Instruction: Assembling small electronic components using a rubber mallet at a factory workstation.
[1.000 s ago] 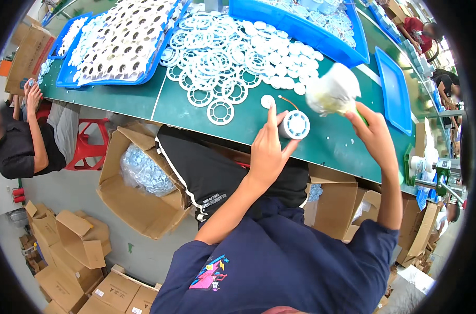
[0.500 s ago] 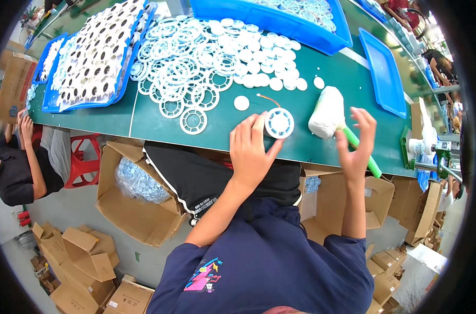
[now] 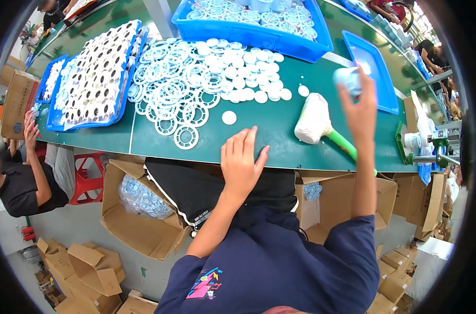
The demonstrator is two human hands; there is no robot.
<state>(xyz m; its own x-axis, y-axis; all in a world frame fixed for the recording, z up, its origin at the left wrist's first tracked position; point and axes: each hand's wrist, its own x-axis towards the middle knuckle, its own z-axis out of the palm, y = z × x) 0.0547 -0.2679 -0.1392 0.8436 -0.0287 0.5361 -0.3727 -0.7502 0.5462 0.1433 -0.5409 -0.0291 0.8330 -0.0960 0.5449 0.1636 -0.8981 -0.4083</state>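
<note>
A person's right hand [image 3: 361,102], blurred, grips a pale blue cylindrical part [image 3: 347,80] between thumb and fingers, near the left edge of a blue tray [image 3: 380,97]. The left hand [image 3: 241,161] lies at the edge of a green table [image 3: 269,125], fingers extended and thumb apart. Between the 2 hands rests a white-headed mallet [image 3: 312,123]; 1 white disc [image 3: 229,117] lies beyond the left fingertips.

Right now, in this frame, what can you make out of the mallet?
The mallet has a bulky, whitish head that looks wrapped and a slim, bright green handle. It lies unheld on the green tabletop, its handle slanting rightward toward the near edge. The right forearm crosses in front, hiding part of the handle; whether they touch is unclear.
</note>
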